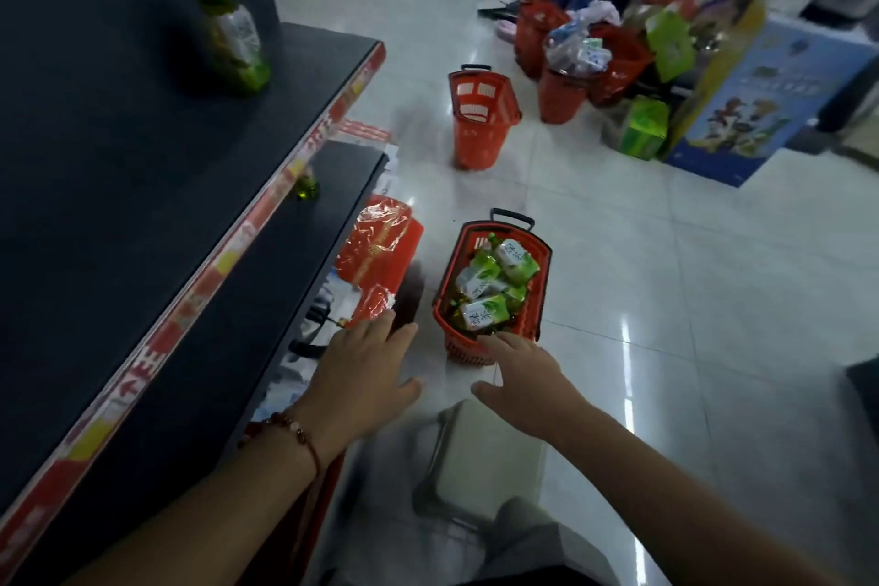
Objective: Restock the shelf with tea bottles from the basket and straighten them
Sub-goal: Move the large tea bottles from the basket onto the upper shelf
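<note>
A red basket (542, 259) stands on the floor in front of me, holding several green-labelled tea bottles (494, 288). One tea bottle (233, 38) stands upright on the dark upper shelf (157, 148) at the left. A second, smaller-looking green bottle (307, 186) sits on the lower shelf, mostly hidden by the upper shelf's edge. My left hand (366, 376) hovers with fingers spread, left of the basket and holding nothing. Fingers relaxed and empty, my right hand (523, 376) reaches toward the basket's near rim.
An empty red basket (480, 114) stands further along the aisle. Beyond it are more red baskets (566, 86) with goods, green packs and a blue display box (761, 105). Red wrapped packages (380, 247) lie by the shelf base. A pale stool (485, 447) is below my hands.
</note>
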`<state>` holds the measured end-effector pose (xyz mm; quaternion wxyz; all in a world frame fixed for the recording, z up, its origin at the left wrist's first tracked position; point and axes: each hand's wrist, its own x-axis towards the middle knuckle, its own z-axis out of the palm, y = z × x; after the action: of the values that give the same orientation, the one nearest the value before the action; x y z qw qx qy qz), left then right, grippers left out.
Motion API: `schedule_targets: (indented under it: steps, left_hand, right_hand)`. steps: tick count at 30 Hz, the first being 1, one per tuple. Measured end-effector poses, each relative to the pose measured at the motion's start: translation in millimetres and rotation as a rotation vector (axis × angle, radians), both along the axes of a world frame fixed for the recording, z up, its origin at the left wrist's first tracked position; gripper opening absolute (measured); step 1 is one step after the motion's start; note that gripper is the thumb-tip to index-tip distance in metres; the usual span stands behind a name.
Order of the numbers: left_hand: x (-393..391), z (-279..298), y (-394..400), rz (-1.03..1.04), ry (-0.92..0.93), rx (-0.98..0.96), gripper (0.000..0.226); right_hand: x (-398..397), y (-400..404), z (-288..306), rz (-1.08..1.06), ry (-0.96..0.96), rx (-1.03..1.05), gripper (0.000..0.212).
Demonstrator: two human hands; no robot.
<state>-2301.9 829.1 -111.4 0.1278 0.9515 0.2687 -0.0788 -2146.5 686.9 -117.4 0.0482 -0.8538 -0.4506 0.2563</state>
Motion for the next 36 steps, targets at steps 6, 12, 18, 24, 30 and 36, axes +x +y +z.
schedule_targets:
  steps: [6,12,18,24,30,36]
  left_hand:
    - [90.3,-14.9,5.0,-0.107,0.062,0.003,0.072]
    - [227.1,-47.2,-0.4,-0.091,0.139,-0.01,0.072]
    - [332.1,-84.4,11.2,-0.003,0.151,-0.023,0.065]
    - [398.4,-164.8,61.8,0.002,0.157,0.005,0.065]
    - [459.4,-321.7,129.6,-0.115,0.133,0.043,0.066]
    - [497.0,-447.5,168.7,-0.205,0.036,0.096,0.065]
  right_hand:
    - [77.3,-6.9,-21.7,-0.086,-0.011,0.012,0.068]
    - [201.1,-10.1,-63.5,-0.057,0.014,0.002,0.068]
    - [320.9,12.3,-114.7,-0.005,0.047,-0.04,0.069]
    - [390.3,72.2,-194.9,-0.023,0.055,-0.062,0.069]
    - [433.7,140.0,-342.3,-0.055,0.018,-0.087,0.073]
    - [463.5,176.7,-459.9,-0.123,-0.013,-0.044,0.078]
